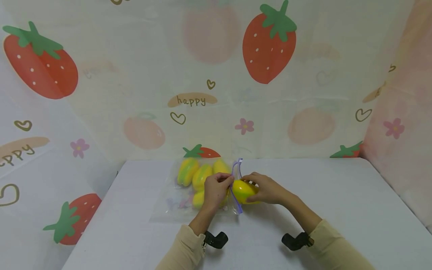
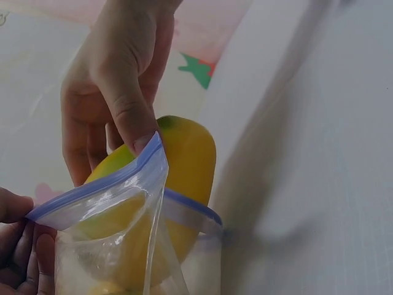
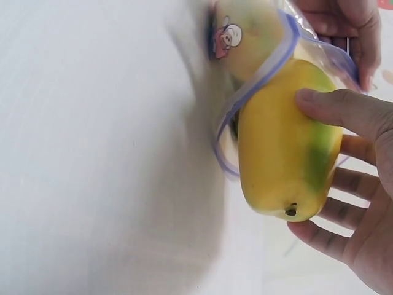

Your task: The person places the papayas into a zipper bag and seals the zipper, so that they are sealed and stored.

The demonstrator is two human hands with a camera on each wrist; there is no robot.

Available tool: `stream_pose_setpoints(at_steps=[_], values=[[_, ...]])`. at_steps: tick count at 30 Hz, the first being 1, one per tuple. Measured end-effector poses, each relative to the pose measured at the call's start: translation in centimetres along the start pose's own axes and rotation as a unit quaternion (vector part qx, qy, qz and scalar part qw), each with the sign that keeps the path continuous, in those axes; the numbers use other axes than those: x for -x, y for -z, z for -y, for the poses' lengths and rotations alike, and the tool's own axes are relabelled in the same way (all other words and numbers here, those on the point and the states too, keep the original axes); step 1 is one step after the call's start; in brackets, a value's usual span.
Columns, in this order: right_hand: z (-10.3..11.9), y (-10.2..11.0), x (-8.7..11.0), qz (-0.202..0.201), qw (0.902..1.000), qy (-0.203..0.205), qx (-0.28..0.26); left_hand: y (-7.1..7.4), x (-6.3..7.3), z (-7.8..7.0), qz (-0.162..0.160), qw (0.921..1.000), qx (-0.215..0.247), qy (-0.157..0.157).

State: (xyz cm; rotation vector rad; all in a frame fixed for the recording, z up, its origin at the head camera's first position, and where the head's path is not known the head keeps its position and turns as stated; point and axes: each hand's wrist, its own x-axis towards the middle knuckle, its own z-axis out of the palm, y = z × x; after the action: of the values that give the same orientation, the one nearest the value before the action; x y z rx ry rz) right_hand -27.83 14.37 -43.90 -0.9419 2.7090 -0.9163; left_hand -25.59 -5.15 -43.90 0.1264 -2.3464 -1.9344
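A clear zip bag (image 1: 161,210) with a purple-blue zip edge lies on the table, its mouth facing right. Several yellow-green mangoes (image 1: 188,171) are inside it. My left hand (image 1: 216,189) pinches the bag's zip edge between thumb and fingers. With thumb and fingers around it, my right hand (image 1: 266,189) grips another mango (image 3: 282,147) at the bag's mouth. In the left wrist view, this mango's lower part shows through the plastic and its upper end stands out above the zip edge. A small dark stem mark is on its outer end.
The white table (image 1: 337,210) extends to both sides of the bag. Behind it hangs a cloth backdrop (image 1: 222,75) printed with strawberries, hearts and flowers. A black wrist device (image 1: 216,240) is on each forearm. A small cartoon figure (image 3: 228,38) shows on the bag.
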Motion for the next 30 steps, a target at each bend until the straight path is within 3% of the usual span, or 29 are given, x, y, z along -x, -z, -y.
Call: stream_pose_setpoints(at_steps=[15,24,30], values=[[0.0,-1.6,-0.7,-0.002,0.9988,0.002,-0.049,-0.1,0.3,0.1,0.007,1.0,0.006,0.0],[-0.1,-2.2,-1.0,-0.002,0.9994,0.017,-0.03,-0.2,0.2,0.3,0.003,1.0,0.006,-0.001],[-0.4,-2.5,-0.8,-0.007,0.9987,0.006,-0.05,-0.3,0.2,0.4,0.001,1.0,-0.002,0.002]])
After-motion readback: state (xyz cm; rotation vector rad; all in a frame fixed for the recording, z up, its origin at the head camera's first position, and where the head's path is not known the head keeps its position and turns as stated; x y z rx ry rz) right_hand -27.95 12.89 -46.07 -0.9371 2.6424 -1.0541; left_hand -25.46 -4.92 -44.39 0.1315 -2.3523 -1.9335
